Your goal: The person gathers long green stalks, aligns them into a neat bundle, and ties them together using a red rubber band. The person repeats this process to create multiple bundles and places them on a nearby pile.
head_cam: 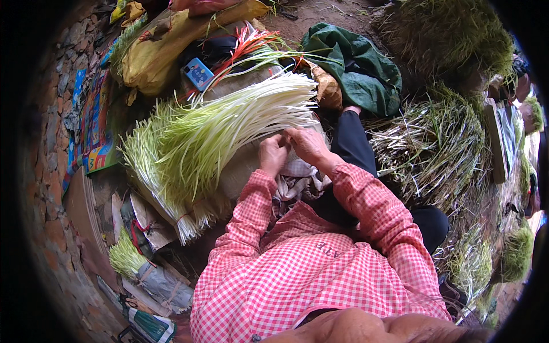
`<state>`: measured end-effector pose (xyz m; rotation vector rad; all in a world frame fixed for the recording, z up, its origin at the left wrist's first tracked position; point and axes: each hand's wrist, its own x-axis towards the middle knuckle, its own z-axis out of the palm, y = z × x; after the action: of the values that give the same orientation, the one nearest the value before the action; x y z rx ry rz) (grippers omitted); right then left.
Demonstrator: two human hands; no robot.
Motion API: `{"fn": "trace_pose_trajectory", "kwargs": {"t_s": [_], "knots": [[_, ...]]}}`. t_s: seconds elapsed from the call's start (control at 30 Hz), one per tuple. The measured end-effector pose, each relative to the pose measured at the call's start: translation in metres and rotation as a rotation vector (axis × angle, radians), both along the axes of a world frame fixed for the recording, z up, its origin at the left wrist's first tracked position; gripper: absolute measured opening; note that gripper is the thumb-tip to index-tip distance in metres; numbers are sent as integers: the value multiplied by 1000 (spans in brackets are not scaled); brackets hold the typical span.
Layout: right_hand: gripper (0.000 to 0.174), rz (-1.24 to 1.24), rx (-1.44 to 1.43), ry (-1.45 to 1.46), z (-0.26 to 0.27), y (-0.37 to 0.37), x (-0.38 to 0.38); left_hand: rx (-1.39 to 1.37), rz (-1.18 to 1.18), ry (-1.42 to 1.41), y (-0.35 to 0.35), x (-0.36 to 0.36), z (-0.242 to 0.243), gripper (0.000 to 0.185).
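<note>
A large bundle of long pale stalks (231, 120), probably blanched garlic chives, lies across a cloth-covered surface before me, white ends to the right, yellow-green leaf tips to the left. Close below the white ends, my left hand (274, 154) has its fingers curled and touches my right hand (308, 143), whose thumb and fingertips are pinched together. Whether something thin is between the fingertips cannot be told. Another bundle (171, 214) lies under the leaf tips at the left. Red and green strips (246, 49) lie beyond the stalks, beside a phone in a blue case (199, 74).
A yellow sack (154, 55) lies at the upper left, a dark green sack (356, 68) at the upper right. Heaps of loose stalks (433, 145) cover the ground at right. A wrapped bundle (158, 278) and boards (85, 206) are at lower left, beside a brick wall (47, 171).
</note>
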<state>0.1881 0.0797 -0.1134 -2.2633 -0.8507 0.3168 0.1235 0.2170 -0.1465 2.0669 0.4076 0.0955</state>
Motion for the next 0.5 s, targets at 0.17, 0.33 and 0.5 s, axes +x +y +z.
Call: {"fn": "trace_pose_trajectory", "kwargs": {"t_s": [0.17, 0.33, 0.5], "knots": [[19, 1, 155, -47, -8, 1, 15, -679, 96, 80, 14, 12, 24, 11], [16, -127, 199, -103, -15, 4, 22, 122, -110, -193, 18, 26, 60, 22], [14, -186, 230, -100, -18, 9, 27, 912, -230, -470, 65, 82, 105, 83]]}}
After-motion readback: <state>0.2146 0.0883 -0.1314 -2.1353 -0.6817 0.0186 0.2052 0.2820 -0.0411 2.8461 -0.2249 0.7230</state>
